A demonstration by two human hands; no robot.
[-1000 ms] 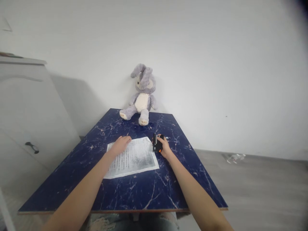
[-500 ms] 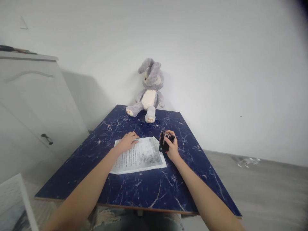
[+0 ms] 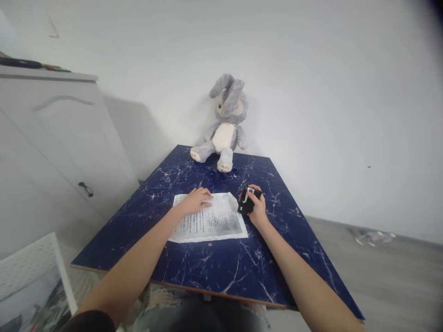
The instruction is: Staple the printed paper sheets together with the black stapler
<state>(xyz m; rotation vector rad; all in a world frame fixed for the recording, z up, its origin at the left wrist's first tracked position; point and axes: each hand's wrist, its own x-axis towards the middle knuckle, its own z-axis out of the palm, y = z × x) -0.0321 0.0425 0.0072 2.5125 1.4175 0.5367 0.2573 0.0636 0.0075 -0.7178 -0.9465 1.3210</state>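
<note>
A printed sheet of paper [image 3: 218,221] lies on the dark blue marbled table [image 3: 207,265], its upper right corner looking bent. My left hand [image 3: 196,201] rests flat on the sheet's upper left part, fingers stretched out. My right hand [image 3: 258,205] is closed around a small black device with a silver metal part [image 3: 245,205], thumb on top. This device is at the right edge of the sheet, close to the bent corner. Whether the paper reaches into it cannot be made out.
A grey plush rabbit [image 3: 224,133] sits at the table's far end against the white wall. To the left stands a white cabinet [image 3: 58,138] with dark items on top. A white-framed object [image 3: 55,258] is at lower left, and a clear crumpled thing [image 3: 375,237] lies on the floor at right.
The view has shifted, so everything appears farther right and slightly higher. Both hands keep nearly the same places on and beside the sheet; the black device has tilted slightly.
</note>
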